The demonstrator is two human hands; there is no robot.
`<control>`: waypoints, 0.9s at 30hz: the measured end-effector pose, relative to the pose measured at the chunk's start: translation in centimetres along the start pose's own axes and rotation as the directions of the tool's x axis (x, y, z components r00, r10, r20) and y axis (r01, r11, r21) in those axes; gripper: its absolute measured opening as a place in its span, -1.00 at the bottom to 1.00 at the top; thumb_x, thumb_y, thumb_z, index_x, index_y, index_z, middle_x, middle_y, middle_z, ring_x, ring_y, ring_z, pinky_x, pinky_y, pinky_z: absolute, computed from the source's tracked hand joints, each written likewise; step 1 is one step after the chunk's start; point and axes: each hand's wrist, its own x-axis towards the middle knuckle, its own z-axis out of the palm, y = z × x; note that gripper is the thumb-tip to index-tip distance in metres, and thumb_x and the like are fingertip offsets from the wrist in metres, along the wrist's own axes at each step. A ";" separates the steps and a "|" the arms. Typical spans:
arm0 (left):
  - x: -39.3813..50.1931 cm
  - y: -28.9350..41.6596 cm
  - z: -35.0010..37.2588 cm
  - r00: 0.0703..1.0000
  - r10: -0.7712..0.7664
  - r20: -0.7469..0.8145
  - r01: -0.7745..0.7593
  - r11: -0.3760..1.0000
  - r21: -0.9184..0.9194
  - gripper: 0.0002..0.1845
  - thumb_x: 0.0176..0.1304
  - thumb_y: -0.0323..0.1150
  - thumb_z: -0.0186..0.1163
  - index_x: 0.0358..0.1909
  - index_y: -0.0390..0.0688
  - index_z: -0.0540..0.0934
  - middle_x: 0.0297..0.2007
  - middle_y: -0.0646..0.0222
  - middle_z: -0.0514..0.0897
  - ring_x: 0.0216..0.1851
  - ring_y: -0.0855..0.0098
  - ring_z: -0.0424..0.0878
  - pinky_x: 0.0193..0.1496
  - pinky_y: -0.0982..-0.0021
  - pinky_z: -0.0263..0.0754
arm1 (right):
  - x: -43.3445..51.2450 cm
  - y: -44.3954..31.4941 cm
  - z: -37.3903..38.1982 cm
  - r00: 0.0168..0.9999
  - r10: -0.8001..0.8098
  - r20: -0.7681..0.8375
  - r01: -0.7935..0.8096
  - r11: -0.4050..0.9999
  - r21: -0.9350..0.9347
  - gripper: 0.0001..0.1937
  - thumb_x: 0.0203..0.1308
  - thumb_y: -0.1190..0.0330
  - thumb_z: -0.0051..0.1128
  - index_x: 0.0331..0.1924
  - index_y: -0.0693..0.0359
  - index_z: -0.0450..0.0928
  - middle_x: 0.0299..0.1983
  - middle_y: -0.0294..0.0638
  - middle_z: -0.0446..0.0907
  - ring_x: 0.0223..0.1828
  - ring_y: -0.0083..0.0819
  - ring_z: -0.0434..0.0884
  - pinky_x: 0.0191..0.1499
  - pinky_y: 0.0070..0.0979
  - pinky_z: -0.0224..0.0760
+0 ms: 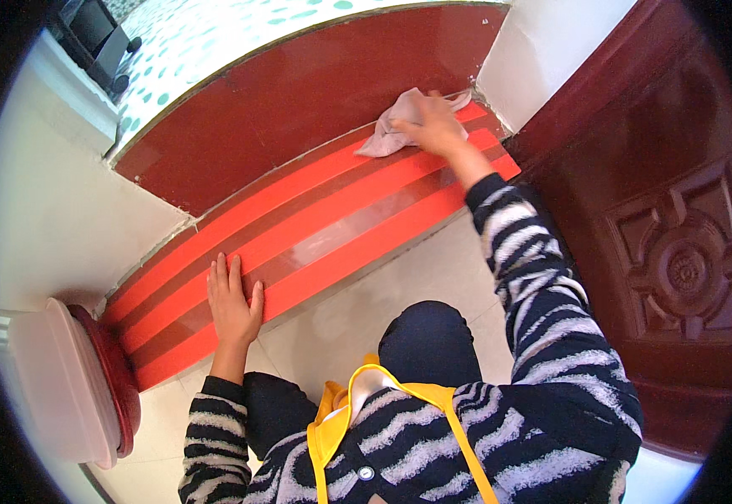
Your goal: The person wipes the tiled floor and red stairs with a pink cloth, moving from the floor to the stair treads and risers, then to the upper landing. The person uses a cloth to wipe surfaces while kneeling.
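Observation:
My right hand (435, 128), slightly blurred, holds a pale pink cloth (391, 135) against the far right part of a step (334, 183) covered in bright red and darker red stripes. Some of the cloth is hidden under the palm, and one corner sticks out past the fingers towards the wall. On the step's nearer left part, my left hand (235, 302) rests with its fingers apart and nothing in it.
Behind the step rises a dark red riser (315, 94), below a green-dotted white surface (164, 69). Nested basins, pink (63, 378) and dark red (128, 403), stand on edge at left. A carved dark red door (593, 157) stands right. Beige floor tiles (341, 296) lie in front.

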 end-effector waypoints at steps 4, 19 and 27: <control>-0.1 -0.1 -0.1 1.000 0.020 -0.014 -0.020 0.999 0.030 -0.34 0.27 -0.16 0.15 0.36 -0.21 0.28 0.43 -0.01 0.15 0.46 0.00 0.05 0.48 0.02 -0.07 | -1.4 -4.9 5.4 0.985 0.131 -0.109 -0.156 0.953 -0.260 -0.19 0.04 -0.21 0.19 0.29 0.14 0.38 0.34 0.15 0.25 0.39 0.27 0.12 0.24 0.36 0.06; 0.1 -0.2 0.1 0.995 0.084 -0.049 -0.082 0.996 0.025 -0.39 0.32 -0.17 0.10 0.35 -0.21 0.30 0.40 -0.03 0.19 0.42 -0.07 0.12 0.46 0.02 -0.01 | -7.4 -9.3 7.4 0.782 -0.603 -0.158 0.620 0.778 0.100 -0.77 0.06 0.22 0.17 -0.22 0.09 0.65 -0.20 -0.08 0.65 -0.06 -0.08 0.60 0.02 0.01 0.39; -0.1 -0.5 0.4 0.997 0.044 -0.069 -0.042 0.999 0.030 -0.38 0.30 -0.13 0.12 0.34 -0.17 0.32 0.39 -0.03 0.22 0.43 -0.05 0.13 0.46 0.01 -0.01 | -4.1 0.8 3.9 0.929 -0.296 -0.223 0.289 0.955 -0.066 -0.64 -0.02 0.32 0.26 -0.05 0.08 0.59 -0.07 -0.09 0.63 -0.02 -0.03 0.59 0.04 -0.12 0.44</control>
